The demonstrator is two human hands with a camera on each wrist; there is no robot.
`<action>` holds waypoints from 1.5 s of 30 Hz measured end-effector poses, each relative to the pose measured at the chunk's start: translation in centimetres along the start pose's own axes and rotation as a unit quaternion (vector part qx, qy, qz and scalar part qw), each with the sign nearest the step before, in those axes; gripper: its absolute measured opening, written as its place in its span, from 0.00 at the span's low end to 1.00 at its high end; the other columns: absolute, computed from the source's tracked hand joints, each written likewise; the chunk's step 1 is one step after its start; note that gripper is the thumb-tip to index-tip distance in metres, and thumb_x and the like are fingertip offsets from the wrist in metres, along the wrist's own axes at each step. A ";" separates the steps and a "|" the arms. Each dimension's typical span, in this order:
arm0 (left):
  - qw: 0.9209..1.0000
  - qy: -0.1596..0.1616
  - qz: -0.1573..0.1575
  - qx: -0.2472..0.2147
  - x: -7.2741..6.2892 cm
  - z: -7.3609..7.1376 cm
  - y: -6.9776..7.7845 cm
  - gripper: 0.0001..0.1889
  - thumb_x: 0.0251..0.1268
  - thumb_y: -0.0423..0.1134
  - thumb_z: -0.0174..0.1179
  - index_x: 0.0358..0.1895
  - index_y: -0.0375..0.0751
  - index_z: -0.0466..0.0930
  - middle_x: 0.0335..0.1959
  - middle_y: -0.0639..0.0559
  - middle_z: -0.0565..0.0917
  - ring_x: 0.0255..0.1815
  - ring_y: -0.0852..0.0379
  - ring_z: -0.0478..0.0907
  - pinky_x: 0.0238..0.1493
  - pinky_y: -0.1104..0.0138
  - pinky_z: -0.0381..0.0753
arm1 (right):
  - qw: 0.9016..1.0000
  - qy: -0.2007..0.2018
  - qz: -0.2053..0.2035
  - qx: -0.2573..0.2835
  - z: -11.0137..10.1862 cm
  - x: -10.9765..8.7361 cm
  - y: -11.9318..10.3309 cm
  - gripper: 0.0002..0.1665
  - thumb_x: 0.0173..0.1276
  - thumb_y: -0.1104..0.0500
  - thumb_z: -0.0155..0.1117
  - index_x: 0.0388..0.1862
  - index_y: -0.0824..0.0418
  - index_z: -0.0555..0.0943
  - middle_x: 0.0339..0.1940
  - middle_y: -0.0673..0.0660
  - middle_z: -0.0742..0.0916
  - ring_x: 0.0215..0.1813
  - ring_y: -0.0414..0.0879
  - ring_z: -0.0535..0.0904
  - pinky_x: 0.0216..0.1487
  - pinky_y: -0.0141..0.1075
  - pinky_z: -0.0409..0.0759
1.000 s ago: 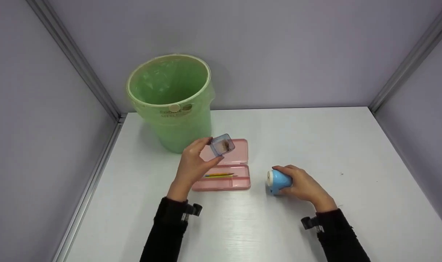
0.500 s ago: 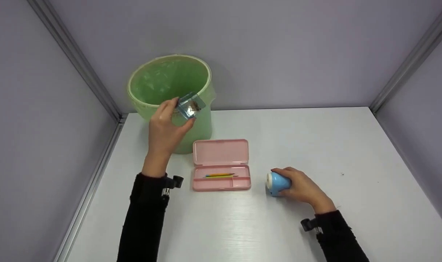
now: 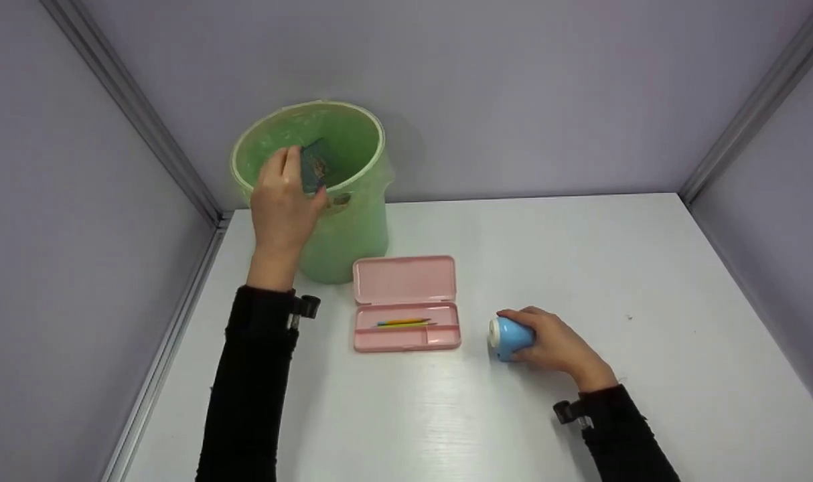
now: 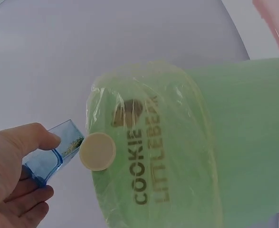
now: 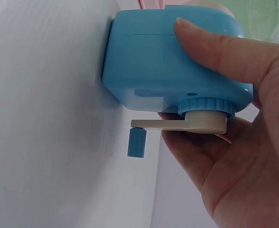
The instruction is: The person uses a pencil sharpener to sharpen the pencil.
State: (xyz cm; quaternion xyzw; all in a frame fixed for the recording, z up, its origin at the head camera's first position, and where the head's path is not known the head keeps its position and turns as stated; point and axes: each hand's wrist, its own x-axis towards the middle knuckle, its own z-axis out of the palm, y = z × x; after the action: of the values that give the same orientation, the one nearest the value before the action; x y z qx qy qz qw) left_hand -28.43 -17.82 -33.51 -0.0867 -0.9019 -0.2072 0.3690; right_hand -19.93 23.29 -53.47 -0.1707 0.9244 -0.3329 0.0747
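Observation:
My left hand (image 3: 282,204) pinches a clear blue shavings drawer (image 3: 314,165) between thumb and fingers, above the near rim of the green trash bin (image 3: 343,248). Tilted toward the bin, the drawer holds brownish shavings (image 4: 74,144) at its far end in the left wrist view. On the table to the right, my right hand (image 3: 559,345) grips a blue hand-crank pencil sharpener (image 3: 513,338). Its cream crank arm (image 5: 160,125) and blue knob (image 5: 136,142) show in the right wrist view, with the thumb on the body.
An open pink pencil case (image 3: 406,280) lies in front of the bin, with pencils (image 3: 404,323) in its lower tray. A clear liner (image 4: 149,76) folds over the bin's rim. Tiny dark specks (image 3: 629,317) lie on the white table (image 3: 554,248). Walls stand at the back and sides.
My left hand has carried the shavings drawer from above the pencil case up and left to the bin, tipping it. The right hand and pencil sharpener have stayed almost still.

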 end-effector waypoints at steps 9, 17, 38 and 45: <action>0.993 -0.029 0.062 0.095 1.1 0.0 -0.7 0.32 0.59 0.27 0.72 0.68 0.26 0.74 0.63 0.34 0.79 0.66 0.37 0.75 0.68 0.53 0.75 | 1.000 -0.001 0.007 0.001 0.1 0.0 -0.1 0.45 0.52 0.68 0.83 0.71 0.55 0.79 0.60 0.61 0.83 0.61 0.61 0.80 0.64 0.61 0.77; 0.985 -0.028 0.102 0.136 1.3 0.6 -1.1 0.25 0.65 0.20 0.62 0.66 0.26 0.75 0.62 0.34 0.80 0.65 0.36 0.75 0.69 0.53 0.74 | 1.000 -0.001 -0.003 0.011 0.2 -0.1 -0.2 0.45 0.51 0.68 0.83 0.70 0.54 0.79 0.62 0.61 0.83 0.61 0.60 0.79 0.64 0.60 0.77; 0.912 -0.044 0.346 0.216 2.2 0.3 -2.1 0.20 0.66 0.15 0.57 0.60 0.26 0.78 0.56 0.35 0.80 0.61 0.40 0.75 0.75 0.57 0.67 | 1.000 0.001 -0.013 0.009 0.3 -0.2 0.1 0.45 0.51 0.68 0.83 0.70 0.56 0.79 0.61 0.62 0.83 0.61 0.61 0.79 0.63 0.61 0.77; 0.914 -0.043 0.351 0.200 2.1 0.0 -2.4 0.20 0.65 0.15 0.58 0.60 0.26 0.79 0.56 0.35 0.80 0.60 0.40 0.76 0.75 0.57 0.67 | 1.000 -0.001 -0.011 0.010 0.3 -0.3 0.0 0.45 0.51 0.69 0.83 0.70 0.55 0.79 0.60 0.62 0.83 0.61 0.62 0.79 0.63 0.61 0.77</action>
State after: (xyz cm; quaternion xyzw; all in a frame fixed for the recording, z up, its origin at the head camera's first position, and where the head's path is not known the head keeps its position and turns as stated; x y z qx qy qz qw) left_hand -30.66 -19.92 -32.82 -0.3308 -0.8511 0.1245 0.3882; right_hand -19.59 23.18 -53.73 -0.1801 0.9190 -0.3428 0.0737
